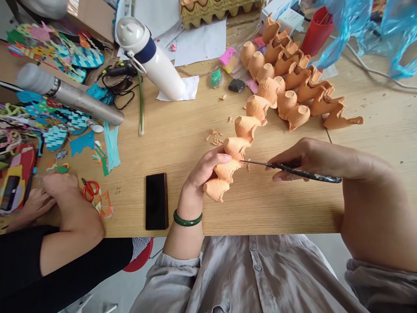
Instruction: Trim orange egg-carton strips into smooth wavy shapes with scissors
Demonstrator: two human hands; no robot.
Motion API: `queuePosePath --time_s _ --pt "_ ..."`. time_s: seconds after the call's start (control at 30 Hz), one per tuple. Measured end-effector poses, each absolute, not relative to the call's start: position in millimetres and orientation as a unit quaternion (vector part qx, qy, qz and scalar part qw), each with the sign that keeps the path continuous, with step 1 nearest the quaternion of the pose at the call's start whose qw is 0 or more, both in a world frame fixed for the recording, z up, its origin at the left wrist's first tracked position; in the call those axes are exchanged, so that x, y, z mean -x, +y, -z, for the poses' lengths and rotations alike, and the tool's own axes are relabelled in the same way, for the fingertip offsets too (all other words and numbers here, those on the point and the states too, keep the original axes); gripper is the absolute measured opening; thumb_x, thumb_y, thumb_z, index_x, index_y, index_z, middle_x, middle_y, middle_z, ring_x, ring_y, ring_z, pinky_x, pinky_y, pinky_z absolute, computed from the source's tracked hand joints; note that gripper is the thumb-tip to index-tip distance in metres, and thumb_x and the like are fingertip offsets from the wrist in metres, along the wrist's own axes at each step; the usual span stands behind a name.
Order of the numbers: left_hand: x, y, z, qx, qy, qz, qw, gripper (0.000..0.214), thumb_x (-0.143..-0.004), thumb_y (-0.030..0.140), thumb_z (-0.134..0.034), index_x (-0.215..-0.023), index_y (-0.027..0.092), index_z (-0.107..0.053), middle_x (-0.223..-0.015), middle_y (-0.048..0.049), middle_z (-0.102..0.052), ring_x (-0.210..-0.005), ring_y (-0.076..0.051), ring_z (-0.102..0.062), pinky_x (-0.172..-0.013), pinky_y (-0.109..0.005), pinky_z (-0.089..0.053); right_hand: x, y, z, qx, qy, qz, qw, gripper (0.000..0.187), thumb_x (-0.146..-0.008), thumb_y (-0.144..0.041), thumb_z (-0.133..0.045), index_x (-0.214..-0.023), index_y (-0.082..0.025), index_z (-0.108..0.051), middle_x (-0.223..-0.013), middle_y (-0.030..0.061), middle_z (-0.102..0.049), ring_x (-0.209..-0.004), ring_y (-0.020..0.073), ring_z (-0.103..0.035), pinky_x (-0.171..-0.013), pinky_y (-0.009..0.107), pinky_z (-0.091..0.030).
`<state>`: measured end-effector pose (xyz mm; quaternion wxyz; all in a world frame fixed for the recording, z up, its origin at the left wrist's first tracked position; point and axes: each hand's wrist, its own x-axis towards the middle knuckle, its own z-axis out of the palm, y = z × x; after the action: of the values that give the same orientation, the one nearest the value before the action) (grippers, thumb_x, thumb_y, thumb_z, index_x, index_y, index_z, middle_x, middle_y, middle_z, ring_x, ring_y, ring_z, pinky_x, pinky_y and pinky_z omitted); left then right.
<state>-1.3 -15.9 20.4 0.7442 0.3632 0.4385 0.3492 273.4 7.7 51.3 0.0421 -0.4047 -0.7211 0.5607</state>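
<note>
My left hand [208, 167] grips a strip of orange egg carton [246, 126] near its lower end, thumb on top and fingers underneath. The strip runs up and to the right in a row of cups with ragged edges. In my right hand [306, 158] is a pair of dark-handled scissors [285, 167], pointing left. The tips touch or nearly touch the strip's right edge, just beside my left thumb. Small orange scraps [215, 138] lie on the table left of the strip. More orange carton pieces [295, 108] rest beyond it.
A black phone [156, 201] lies left of my left arm. A white bottle [151, 58] and a steel flask [71, 93] stand farther back. At the left, a co-worker's hands [60, 187] are near red scissors [90, 189]. A red cup [317, 30] stands back right.
</note>
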Motion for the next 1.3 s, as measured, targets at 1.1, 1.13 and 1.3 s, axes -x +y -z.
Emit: queuePosePath --time_s 1.1,1.13,1.3 --pt "2 -14 -25 -0.397 0.418 -0.337 0.745 0.026 -0.074 0.034 -0.070 -0.094 0.018 -0.078 -0.088 -0.0068 -0.072 -0.071 -0.017 -0.063 -0.061 -0.027 -0.052 -278 8 -50 0.350 -0.735 -0.581 0.000 0.045 -0.087 -0.061 -0.064 -0.071 -0.019 -0.066 -0.065 -0.0018 -0.047 -0.062 0.0113 -0.037 -0.055 0.028 -0.028" --pt "2 -14 -25 -0.397 0.418 -0.335 0.745 0.026 -0.075 0.034 -0.070 -0.094 0.018 -0.077 -0.087 -0.0063 -0.072 -0.071 -0.017 -0.062 -0.061 -0.026 -0.052 -278 9 -49 0.347 -0.736 -0.581 0.000 0.045 -0.088 -0.061 -0.064 -0.072 -0.018 -0.068 -0.065 -0.0017 -0.048 -0.061 0.0112 -0.037 -0.055 0.027 -0.028" --pt "2 -16 -25 -0.385 0.426 -0.325 0.751 0.026 -0.073 0.032 -0.072 -0.094 0.016 -0.075 -0.083 -0.0031 -0.070 -0.070 -0.013 -0.061 -0.061 -0.022 -0.051 -278 12 -46 0.329 -0.750 -0.574 -0.007 0.041 -0.085 -0.059 -0.068 -0.077 -0.019 -0.072 -0.065 -0.0019 -0.049 -0.061 0.0113 -0.037 -0.052 0.025 -0.029"
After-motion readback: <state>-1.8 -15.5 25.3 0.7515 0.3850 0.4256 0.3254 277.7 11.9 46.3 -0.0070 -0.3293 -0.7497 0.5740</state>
